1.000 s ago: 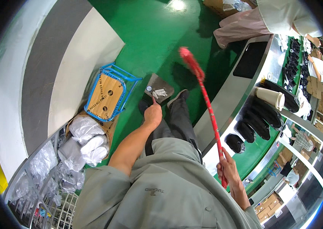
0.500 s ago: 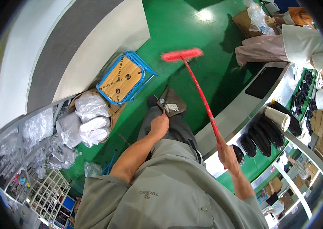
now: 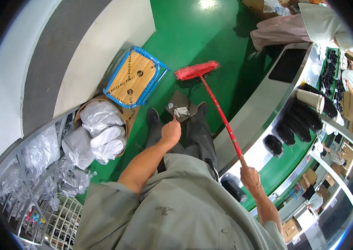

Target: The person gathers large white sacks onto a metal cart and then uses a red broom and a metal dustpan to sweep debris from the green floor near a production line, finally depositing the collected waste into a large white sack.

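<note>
Left hand, stretched forward, grips dustpan handle; right hand clasps broom pole.

A glossy green floor catches a bright glare at the top. At left stands a white wall with a grey band, a blue-framed stool beside it. A wire rack fills the lower left; a metallic tabletop lines the right.
</note>
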Demonstrator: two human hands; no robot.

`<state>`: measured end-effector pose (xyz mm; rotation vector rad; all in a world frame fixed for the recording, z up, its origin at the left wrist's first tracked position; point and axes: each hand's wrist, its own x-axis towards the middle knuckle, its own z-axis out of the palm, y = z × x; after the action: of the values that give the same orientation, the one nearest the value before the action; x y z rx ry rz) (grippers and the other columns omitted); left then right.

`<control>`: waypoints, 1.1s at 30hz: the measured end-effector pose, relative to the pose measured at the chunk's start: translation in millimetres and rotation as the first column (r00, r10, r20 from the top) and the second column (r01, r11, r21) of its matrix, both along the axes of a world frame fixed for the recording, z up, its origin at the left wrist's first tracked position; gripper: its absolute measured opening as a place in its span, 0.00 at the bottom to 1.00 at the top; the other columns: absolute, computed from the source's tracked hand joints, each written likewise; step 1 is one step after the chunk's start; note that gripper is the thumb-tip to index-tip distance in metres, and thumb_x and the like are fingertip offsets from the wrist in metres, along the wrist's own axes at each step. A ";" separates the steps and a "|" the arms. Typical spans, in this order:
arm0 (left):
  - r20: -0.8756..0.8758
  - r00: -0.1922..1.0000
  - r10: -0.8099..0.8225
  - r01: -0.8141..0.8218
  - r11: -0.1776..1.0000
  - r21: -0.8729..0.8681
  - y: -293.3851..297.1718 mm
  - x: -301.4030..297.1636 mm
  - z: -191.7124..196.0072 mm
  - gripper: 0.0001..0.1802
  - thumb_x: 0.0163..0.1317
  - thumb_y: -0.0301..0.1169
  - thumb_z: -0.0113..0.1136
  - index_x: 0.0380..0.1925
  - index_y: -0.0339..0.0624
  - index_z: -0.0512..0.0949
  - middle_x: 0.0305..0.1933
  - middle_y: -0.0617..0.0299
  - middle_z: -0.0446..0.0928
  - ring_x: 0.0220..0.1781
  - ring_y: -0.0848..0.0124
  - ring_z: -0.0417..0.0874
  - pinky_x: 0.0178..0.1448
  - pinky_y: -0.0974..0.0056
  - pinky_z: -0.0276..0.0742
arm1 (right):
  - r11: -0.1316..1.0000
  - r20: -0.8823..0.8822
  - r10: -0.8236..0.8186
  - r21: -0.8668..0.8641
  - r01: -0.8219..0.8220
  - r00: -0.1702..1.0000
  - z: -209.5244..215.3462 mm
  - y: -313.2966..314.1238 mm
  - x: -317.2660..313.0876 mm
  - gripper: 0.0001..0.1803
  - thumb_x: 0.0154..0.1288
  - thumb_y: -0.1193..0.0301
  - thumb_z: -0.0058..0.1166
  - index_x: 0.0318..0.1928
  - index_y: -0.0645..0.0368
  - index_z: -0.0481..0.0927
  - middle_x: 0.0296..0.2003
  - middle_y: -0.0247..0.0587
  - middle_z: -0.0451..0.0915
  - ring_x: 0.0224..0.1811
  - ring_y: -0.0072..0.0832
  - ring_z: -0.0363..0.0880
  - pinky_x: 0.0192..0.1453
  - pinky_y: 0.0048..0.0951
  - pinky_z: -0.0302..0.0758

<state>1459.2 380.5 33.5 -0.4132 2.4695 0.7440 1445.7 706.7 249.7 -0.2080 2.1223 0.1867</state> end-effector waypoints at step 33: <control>-0.003 0.998 -0.058 0.058 0.997 -0.053 -30.4 38.1 -29.3 0.10 0.60 0.26 0.48 0.31 0.31 0.77 0.28 0.46 0.81 0.32 0.53 0.85 0.35 0.54 0.81 | 0.388 0.292 -0.847 -0.234 0.891 0.445 132.7 -46.9 87.5 0.27 0.73 0.67 0.42 0.69 0.60 0.58 0.17 0.29 0.68 0.12 0.14 0.64 0.13 0.18 0.61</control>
<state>1497.3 350.2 4.1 -0.3580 2.4991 0.6580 1533.2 659.7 382.4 0.7155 1.8343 -0.8539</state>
